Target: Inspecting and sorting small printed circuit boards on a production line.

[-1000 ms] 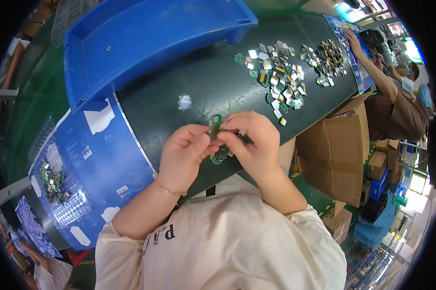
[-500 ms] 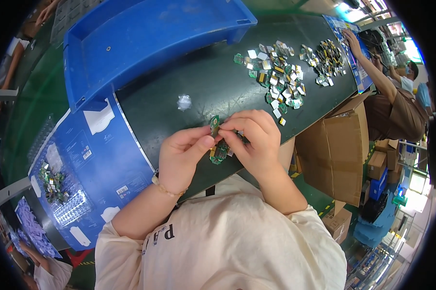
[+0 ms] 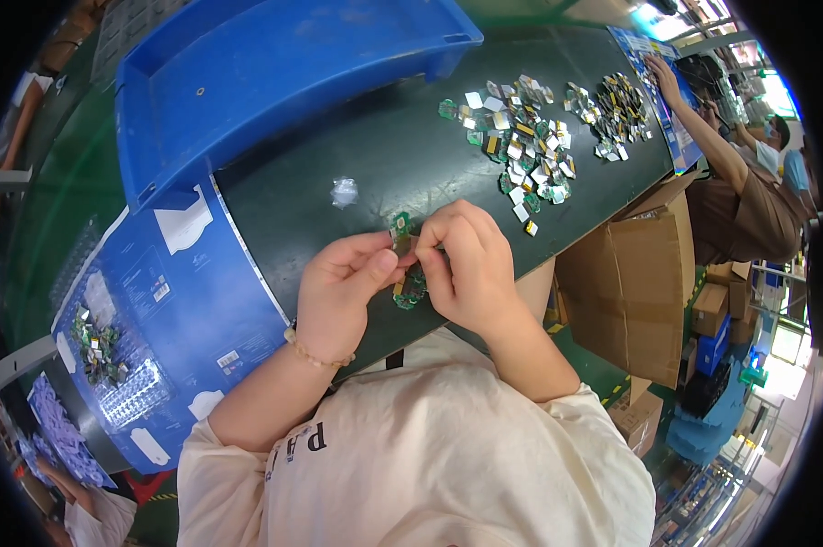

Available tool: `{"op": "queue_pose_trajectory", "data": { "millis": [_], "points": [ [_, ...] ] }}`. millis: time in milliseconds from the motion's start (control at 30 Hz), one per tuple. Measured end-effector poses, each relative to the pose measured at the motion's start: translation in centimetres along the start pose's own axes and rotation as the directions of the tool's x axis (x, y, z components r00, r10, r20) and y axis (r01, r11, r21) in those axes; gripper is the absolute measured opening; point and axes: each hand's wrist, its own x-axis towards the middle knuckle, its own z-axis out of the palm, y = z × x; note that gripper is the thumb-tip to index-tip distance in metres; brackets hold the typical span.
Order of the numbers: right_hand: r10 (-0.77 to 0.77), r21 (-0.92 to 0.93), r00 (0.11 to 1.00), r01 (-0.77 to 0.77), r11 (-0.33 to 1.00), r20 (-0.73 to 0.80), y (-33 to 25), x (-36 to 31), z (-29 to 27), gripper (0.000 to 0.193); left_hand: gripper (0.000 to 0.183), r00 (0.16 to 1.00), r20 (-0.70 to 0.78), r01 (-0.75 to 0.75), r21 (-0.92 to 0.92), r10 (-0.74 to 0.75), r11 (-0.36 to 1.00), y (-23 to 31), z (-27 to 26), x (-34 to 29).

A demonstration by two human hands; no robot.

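Dark table (image 3: 288, 205), underneath: left grip (image 3: 336, 284), pinching green board (image 3: 401, 221); right grip (image 3: 471, 266), alongside, hold unclear; narrow fingertip purchase could drop board below.

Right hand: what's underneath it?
Just left of the right hand, green parts show against the dark tabletop. Whatever lies directly beneath the hand is covered, so I can't tell whether more parts are there.

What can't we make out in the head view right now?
All in the head view:
- Whether the right hand grips the green piece: its fingers hide any contact.
- Full extent of the green cluster: partly hidden by the hands.
- Blue tray, far side: cut off by the top edge.
- Count in the far-right pile: pieces too small, overlapping.
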Motion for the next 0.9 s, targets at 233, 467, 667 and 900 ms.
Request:
{"op": "queue_pose_trajectory", "data": {
  "millis": [233, 467, 667, 900],
  "points": [
    [-0.048, 0.06, 0.999, 0.049, 0.997, -0.018, 0.3, 2.2, -0.6, 0.019, 0.023, 1.0, -0.013, -0.009, -0.316, 0.005, 0.949, 0.2, -0.3, 0.3],
    [-0.079, -0.093, 0.996, 0.075, 0.993, -0.036, -0.7, 2.2, 1.6, 0.026, 0.016, 0.998, -0.041, -0.052, -0.512, 0.036, 0.857, -0.2, -0.7, 0.5],
    [0.03, -0.117, 0.996, -0.04, 0.992, -0.089, -1.3, 1.5, 2.1, 0.025, 0.007, 0.988, -0.068, -0.156, -0.377, 0.141, 0.913, -0.2, -0.5, 0.4],
    [0.23, 0.213, 0.973, -0.222, 0.951, -0.013, -1.5, 1.7, 2.0, 0.017, 0.009, 0.988, -0.058, -0.157, -0.395, 0.146, 0.905, -0.1, -0.3, 0.3]
  ]
}}
